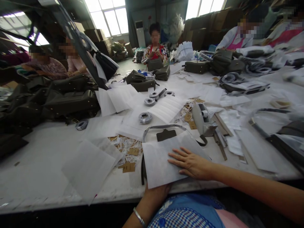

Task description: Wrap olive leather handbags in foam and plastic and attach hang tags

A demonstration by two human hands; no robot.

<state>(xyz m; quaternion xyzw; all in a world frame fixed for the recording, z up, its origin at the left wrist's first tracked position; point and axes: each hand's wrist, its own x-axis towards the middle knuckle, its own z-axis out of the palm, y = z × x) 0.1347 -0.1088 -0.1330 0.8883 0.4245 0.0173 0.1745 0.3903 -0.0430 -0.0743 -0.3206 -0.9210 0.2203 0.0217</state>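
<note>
White sheet (159, 163) stretches crosswise, right hand (192, 164) flat atop, left hand (156, 192) beneath, grip unclear.

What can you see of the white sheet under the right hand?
The sheet is thin, plain and greyish-white, roughly rectangular, paper-like or perhaps foam; I can't tell which. It lies slightly skewed near the near edge of the table, covering most of something dark, whose flap shows past its far edge. The right hand rests on top, fingers spread; the left hand reaches beneath its near edge, fingers hidden.
</note>
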